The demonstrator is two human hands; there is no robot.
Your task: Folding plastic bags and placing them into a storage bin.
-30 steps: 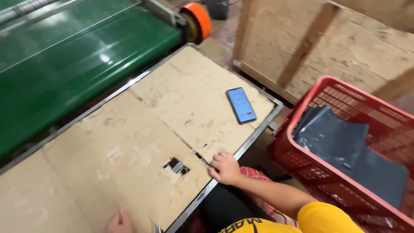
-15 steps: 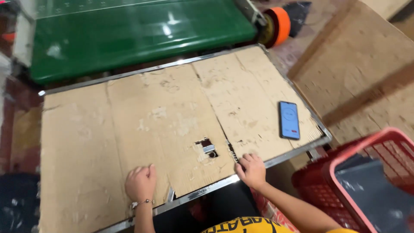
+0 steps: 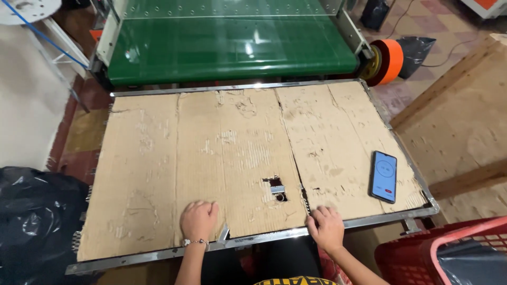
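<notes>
worn brown cardboard sheet, flat on metal-framed table, small hole near front edge

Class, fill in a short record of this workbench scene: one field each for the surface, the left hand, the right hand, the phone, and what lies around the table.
Surface: worn cardboard sheet on a metal-framed table, small torn hole near the front
Left hand: resting knuckles-up on the cardboard, holding nothing
Right hand: on the front edge, empty
Phone: flat at the right, screen lit
Surroundings: green conveyor belt behind, red crate right, black bag left
</notes>
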